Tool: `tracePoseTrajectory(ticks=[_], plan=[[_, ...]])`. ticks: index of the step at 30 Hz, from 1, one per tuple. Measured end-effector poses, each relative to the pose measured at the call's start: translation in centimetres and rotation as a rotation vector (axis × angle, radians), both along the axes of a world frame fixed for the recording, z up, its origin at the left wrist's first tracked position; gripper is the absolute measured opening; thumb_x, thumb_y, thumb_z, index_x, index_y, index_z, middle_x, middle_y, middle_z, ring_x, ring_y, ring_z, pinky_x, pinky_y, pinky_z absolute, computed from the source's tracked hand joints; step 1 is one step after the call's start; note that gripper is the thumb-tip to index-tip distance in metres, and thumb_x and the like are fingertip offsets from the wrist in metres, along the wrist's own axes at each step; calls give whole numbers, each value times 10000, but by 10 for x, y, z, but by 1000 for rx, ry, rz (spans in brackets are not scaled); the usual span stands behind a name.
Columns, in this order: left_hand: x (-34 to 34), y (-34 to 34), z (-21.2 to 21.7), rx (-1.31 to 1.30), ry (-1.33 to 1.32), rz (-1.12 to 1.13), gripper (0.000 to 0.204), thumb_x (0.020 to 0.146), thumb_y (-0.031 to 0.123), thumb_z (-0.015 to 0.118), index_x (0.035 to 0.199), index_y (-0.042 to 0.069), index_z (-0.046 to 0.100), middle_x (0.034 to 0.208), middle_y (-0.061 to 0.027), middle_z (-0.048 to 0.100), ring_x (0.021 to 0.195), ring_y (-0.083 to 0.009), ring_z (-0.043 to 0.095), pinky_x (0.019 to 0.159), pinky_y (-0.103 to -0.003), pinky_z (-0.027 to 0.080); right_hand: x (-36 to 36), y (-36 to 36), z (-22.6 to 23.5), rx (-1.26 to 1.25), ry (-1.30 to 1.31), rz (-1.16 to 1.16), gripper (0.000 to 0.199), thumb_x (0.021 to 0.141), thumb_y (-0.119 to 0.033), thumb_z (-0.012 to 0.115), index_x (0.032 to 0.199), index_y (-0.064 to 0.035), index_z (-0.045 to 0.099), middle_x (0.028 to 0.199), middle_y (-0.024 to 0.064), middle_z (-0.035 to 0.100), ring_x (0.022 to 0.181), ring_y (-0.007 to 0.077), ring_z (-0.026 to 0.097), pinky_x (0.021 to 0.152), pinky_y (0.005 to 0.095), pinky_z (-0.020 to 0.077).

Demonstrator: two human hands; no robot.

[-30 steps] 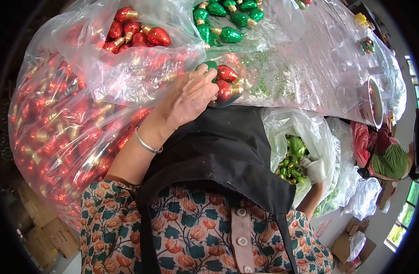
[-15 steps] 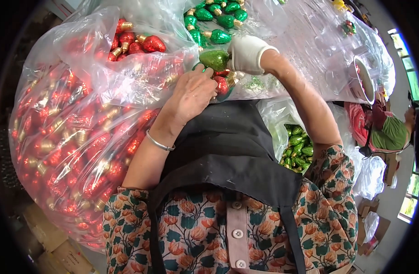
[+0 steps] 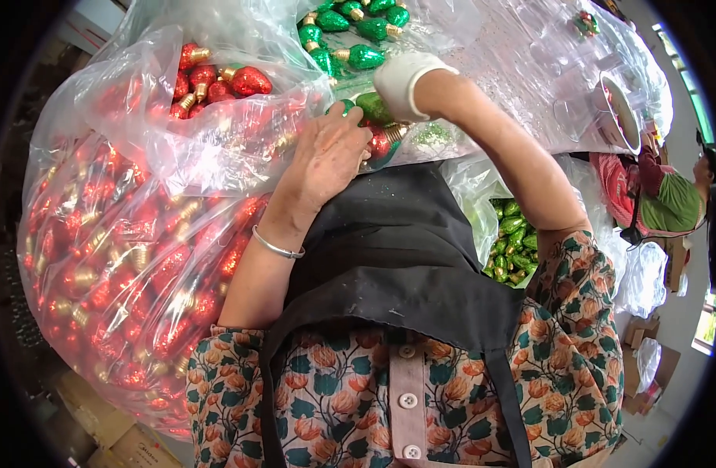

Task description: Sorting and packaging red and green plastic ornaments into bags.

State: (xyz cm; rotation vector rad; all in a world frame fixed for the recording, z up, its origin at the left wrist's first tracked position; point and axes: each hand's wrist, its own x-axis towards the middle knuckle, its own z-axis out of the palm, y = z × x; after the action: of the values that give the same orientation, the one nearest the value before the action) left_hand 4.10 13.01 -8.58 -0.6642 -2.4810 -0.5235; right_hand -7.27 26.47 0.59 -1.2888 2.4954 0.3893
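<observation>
Holding a green bulb ornament [image 3: 373, 107] in a closed grip, the gloved right hand [image 3: 402, 82] brings it in beside the bare left hand [image 3: 329, 156], which rests palm down over a red bulb ornament [image 3: 380, 143] at the near edge of the table [image 3: 521, 86]. How tightly those left fingers close on the red one I cannot tell. Judging by this, pairing goes best if both gold caps point the same way and the glitter is not rubbed. A big clear bag of red bulbs [image 3: 132, 257] bulges on the left; green ones [image 3: 354, 35] lie farther off, and another bag of green bulbs [image 3: 514, 242] sits low on the right.
</observation>
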Motion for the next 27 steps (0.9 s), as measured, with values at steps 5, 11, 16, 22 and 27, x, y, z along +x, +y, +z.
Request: tracePoseTrajectory(ticks=[5,11,16,22,27], plan=[[-1,1,6,9,7,-40,229,708,138,725,863,45,585,988,-115,580,861,-333,541,716,-440,462,-6,-7,-7,75,-52,6,226,749,-121,631,925,5,698,938,209,677,871,347,670,699,410,536],[-3,1,10,54,-28,-98,268,716,142,735,910,46,579,975,-115,600,897,-331,554,730,-443,466,-8,-7,-25,-85,-67,46,167,725,-91,624,839,-2,706,877,202,682,820,337,678,683,396,539],[-4,-1,8,-18,-99,-87,283,712,132,740,934,51,583,973,-109,606,910,-330,559,725,-438,466,1,-6,-13,-37,-4,-2,235,760,-143,641,964,-37,689,927,172,686,874,318,676,691,411,535],[8,5,9,-20,141,-44,303,670,81,730,936,60,586,1034,-124,610,956,-341,580,742,-432,485,8,-5,42,161,115,346,350,737,-135,681,1073,-65,611,812,125,682,814,310,676,671,405,528],[15,7,8,-59,-40,-29,297,698,111,759,945,81,596,1089,-69,625,1067,-300,569,801,-396,487,-2,-19,29,219,100,508,313,710,-144,721,1003,-65,646,808,110,682,790,300,673,668,396,528]])
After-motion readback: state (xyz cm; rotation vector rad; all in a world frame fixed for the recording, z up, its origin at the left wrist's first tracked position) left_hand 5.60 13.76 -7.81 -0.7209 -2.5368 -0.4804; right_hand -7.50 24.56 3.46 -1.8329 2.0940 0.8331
